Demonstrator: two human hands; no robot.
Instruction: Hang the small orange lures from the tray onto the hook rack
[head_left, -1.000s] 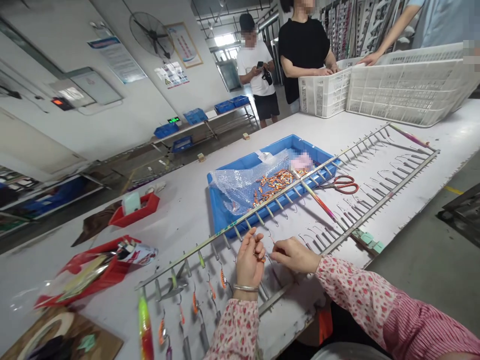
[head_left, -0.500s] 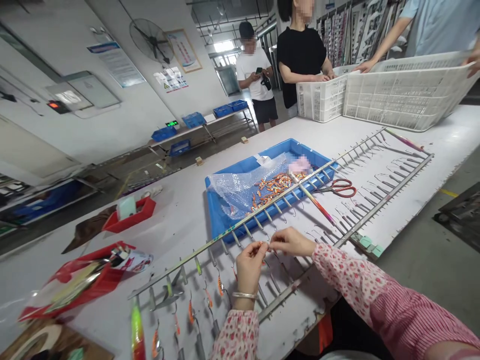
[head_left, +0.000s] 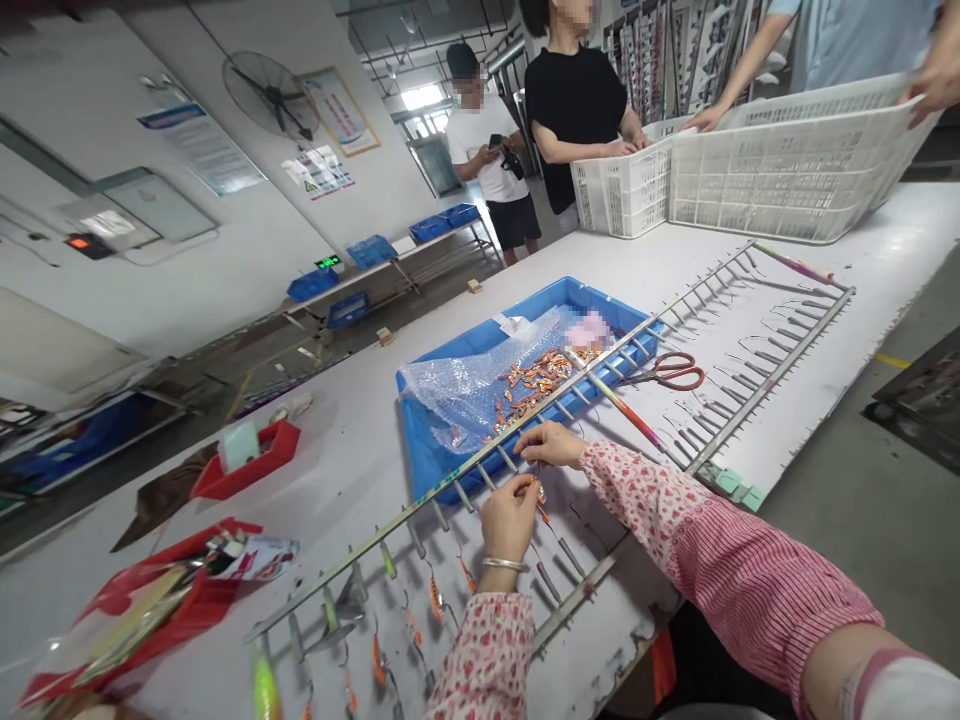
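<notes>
Left hand (head_left: 510,518) pinched shut on small orange fishing lure (head_left: 538,491); right hand (head_left: 551,445) half-curled just above, hold unclear; metal rack (head_left: 577,600) beneath.

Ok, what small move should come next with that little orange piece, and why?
Probably hook the small orange lure pinched in the left hand onto the bare wire hook beside it, steadied by the right hand. Along the metal rack, hooks left of the hands carry orange lures, while those to the right hang bare.
</notes>
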